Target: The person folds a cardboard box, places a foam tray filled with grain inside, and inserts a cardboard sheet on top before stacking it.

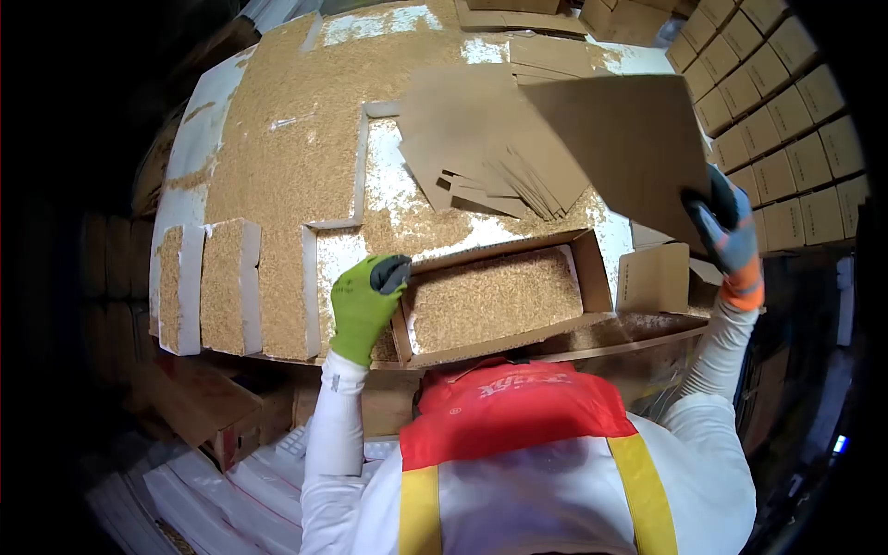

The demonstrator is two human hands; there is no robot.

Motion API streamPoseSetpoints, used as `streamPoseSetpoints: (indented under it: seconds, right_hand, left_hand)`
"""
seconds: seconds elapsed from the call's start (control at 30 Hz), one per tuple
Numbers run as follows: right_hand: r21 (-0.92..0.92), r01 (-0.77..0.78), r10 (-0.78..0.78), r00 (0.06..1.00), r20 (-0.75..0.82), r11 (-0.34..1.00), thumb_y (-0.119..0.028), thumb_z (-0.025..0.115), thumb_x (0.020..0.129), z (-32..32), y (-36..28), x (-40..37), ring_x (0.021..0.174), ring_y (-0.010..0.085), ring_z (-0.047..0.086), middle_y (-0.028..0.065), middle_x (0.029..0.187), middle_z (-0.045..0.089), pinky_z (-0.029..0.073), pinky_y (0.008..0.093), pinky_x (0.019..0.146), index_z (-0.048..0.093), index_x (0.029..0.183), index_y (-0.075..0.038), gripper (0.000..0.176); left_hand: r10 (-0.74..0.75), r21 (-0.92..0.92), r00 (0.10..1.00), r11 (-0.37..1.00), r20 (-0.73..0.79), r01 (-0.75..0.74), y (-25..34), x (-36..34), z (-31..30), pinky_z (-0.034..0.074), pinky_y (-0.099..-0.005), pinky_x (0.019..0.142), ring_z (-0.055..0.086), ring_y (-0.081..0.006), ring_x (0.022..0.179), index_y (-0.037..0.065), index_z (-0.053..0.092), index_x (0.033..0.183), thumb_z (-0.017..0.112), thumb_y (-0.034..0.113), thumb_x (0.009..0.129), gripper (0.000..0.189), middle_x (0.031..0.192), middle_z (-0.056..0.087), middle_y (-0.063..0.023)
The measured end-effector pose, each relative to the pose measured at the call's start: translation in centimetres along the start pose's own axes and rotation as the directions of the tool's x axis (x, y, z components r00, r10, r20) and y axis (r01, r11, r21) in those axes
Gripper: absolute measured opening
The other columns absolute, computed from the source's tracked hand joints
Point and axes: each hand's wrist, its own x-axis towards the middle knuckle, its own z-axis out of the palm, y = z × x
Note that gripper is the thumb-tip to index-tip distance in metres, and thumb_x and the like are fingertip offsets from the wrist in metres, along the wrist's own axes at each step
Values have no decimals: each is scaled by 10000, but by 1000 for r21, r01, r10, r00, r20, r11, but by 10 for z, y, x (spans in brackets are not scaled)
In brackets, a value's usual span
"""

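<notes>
My left hand [370,305], in a green glove, grips the left end wall of an open cardboard box [592,270]. The box lies at the table's near edge and is filled level with tan granules [495,298]. My right hand [726,236], in a blue, grey and orange glove, pinches the corner of a flat brown cardboard sheet [629,148]. It holds the sheet tilted in the air, above and to the right of the box. A fanned stack of similar cardboard sheets [481,148] lies on the table behind the box.
The white table [199,139] is strewn with tan granules. Filled white boxes [227,287] stand at its left end. A small cardboard box [655,277] sits right of the open one. Rows of closed cartons [786,111] are stacked at the right. White bundles [231,490] lie below.
</notes>
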Motion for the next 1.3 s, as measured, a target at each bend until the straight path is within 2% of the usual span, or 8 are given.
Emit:
streamPoseSetpoints:
  seconds: [0.1, 0.23, 0.33, 0.43, 0.6, 0.8, 1.03, 1.3]
  right_hand:
    - [178, 171, -227, 900, 371, 969, -17, 645, 845, 0, -62, 5, 926, 249, 682, 159, 1048, 692, 516, 320, 814, 610, 1238, -14, 394]
    - [-295, 641, -462, 737, 493, 709, -49, 639, 803, 79, -75, 23, 815, 304, 658, 98, 1013, 693, 515, 409, 729, 626, 1236, -153, 445]
    - [-288, 659, -425, 699, 575, 695, -101, 614, 823, 142, -62, 43, 810, 322, 649, 100, 972, 689, 511, 434, 743, 611, 1203, -128, 381]
    - [-316, 572, -332, 754, 567, 757, -124, 600, 837, 165, -45, 49, 801, 338, 648, 123, 917, 682, 513, 440, 734, 598, 1186, -107, 349]
    - [-442, 488, -216, 817, 535, 752, -117, 596, 831, 143, -66, 32, 782, 320, 656, 112, 865, 658, 514, 431, 696, 593, 1127, -97, 297]
    - [-322, 629, -393, 729, 561, 707, -116, 623, 825, 169, -42, 25, 864, 298, 658, 86, 930, 660, 523, 409, 733, 608, 1110, -128, 286]
    - [-361, 418, -275, 881, 385, 834, -228, 724, 807, 150, 35, 8, 952, 299, 634, 67, 1010, 654, 516, 400, 805, 609, 1153, -160, 370]
    - [-288, 481, -331, 834, 442, 828, -164, 749, 746, 133, -7, -15, 885, 262, 628, 32, 952, 637, 515, 378, 768, 672, 1014, -183, 279]
  left_hand:
    - [-2, -25, 999, 1000, 36, 3, -16, 20, 1, 527, -294, 730, 693, -164, 792, 29, 742, 979, 759, 131, 809, 199, 914, 747, -83]
    - [-24, -171, 981, 984, 193, 58, -35, 28, -5, 523, -307, 736, 706, -233, 792, 96, 755, 1003, 736, 300, 825, 272, 888, 740, -86]
    - [5, -199, 950, 978, 312, 60, -32, 30, -16, 525, -303, 780, 711, -205, 842, 71, 733, 1074, 705, 295, 872, 303, 971, 745, -92]
    - [51, -681, 951, 709, 306, 181, -40, 28, -25, 513, -300, 854, 672, -165, 947, 8, 640, 1245, 655, 371, 929, 481, 1109, 718, -86]
    - [196, -534, 961, 843, 197, -62, 19, 11, -50, 463, -331, 997, 592, -178, 1158, 11, 606, 1286, 669, 321, 936, 472, 1228, 663, -100]
    - [541, 136, 832, 821, 124, -554, 29, 21, -29, 520, -360, 794, 658, -275, 898, 93, 713, 1036, 757, 213, 772, 294, 964, 700, -82]
    - [521, 142, 837, 827, 166, -543, 27, 32, -15, 515, -385, 756, 652, -296, 854, 127, 716, 1012, 762, 183, 730, 291, 957, 694, -85]
    - [598, 131, 789, 779, 142, -614, 11, -2, -18, 544, -371, 751, 671, -289, 912, 140, 717, 1027, 756, 83, 701, 333, 981, 706, -56]
